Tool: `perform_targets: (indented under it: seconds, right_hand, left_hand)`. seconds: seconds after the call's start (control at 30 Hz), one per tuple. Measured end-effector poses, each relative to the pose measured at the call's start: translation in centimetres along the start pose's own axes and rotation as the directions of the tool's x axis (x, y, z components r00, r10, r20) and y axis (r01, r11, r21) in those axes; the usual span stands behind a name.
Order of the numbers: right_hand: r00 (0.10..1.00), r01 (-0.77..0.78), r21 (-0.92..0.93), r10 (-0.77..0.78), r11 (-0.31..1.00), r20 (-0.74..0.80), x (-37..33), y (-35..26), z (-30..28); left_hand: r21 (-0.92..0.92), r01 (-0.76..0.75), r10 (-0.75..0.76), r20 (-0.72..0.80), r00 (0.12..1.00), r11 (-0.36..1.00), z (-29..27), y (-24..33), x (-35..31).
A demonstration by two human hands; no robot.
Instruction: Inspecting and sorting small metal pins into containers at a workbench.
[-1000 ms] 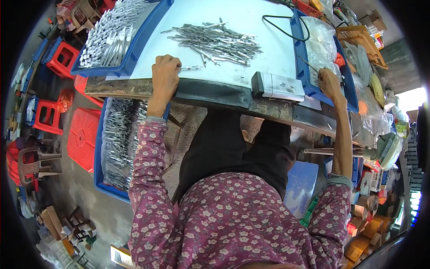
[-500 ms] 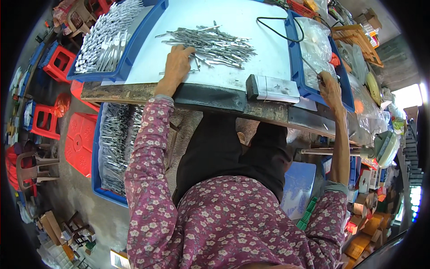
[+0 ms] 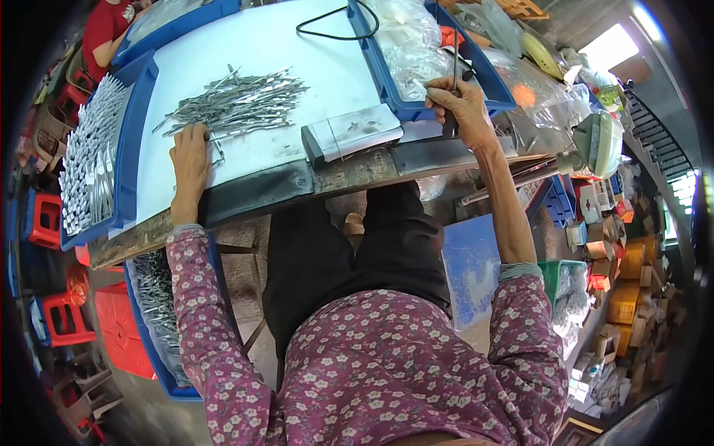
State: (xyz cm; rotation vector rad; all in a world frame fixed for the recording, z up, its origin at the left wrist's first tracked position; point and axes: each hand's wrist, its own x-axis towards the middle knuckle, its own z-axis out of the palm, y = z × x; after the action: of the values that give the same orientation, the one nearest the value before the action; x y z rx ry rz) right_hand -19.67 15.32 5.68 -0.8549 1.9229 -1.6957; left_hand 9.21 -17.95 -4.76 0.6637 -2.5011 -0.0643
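Note:
A loose heap of thin grey metal pieces (image 3: 242,104) lies on the white table top (image 3: 312,56). At the heap's near left edge my left hand (image 3: 191,162) rests with its fingers curled down and pressed together; what they hold, if anything, is hidden. One or two stray pieces lie just right of those fingers. My right hand (image 3: 467,111) is raised at the near edge of the right blue tray (image 3: 383,85). It is closed around a slim rod-like tool (image 3: 456,53), which points away from me, with a dark part below the fingers.
White-ended utensils (image 3: 93,160) fill the left blue tray (image 3: 128,141). A tied pale bundle (image 3: 353,132) lies by the front edge. Plastic bags (image 3: 405,44) fill the right tray, and a black cord loop (image 3: 335,33) hangs over its side. A person in red (image 3: 108,33) sits far left.
The view has turned, so the table sits further left. My right hand has moved to the right tray's near edge, and the tool now points straight away. My left hand stays by the heap.

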Motion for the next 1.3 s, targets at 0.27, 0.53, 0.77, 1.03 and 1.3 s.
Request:
perform_targets:
  seconds: [0.27, 0.53, 0.77, 1.03, 1.3]
  right_hand:
    - [0.998, -0.040, 0.220, 0.028, 0.975, 0.055, -2.0, -0.7, 0.6]
    - [0.993, 0.122, -0.028, -0.121, 0.992, 0.013, -5.8, -2.9, 3.8]
    - [0.881, 0.472, -0.371, -0.449, 0.800, 0.150, -9.4, -3.3, 7.3]
    - [0.640, 0.730, -0.552, -0.686, 0.403, 0.346, -10.2, -2.6, 8.7]
    - [0.594, 0.748, -0.604, -0.683, 0.274, 0.425, -10.7, -2.6, 9.5]
  left_hand:
    - [-0.236, 0.006, -0.046, -0.166, 0.985, 0.972, -3.4, 3.3, -0.3]
    - [-0.791, 0.218, -0.214, 0.112, 0.970, 0.572, -8.2, 13.3, -0.9]
    - [-0.936, 0.300, -0.011, 0.304, 0.953, 0.186, -7.2, 18.7, -1.9]
    - [-0.944, 0.325, 0.019, 0.325, 0.946, -0.052, -5.8, 19.5, -2.6]
    - [-0.937, 0.330, 0.004, 0.331, 0.943, -0.115, -5.6, 19.6, -3.2]
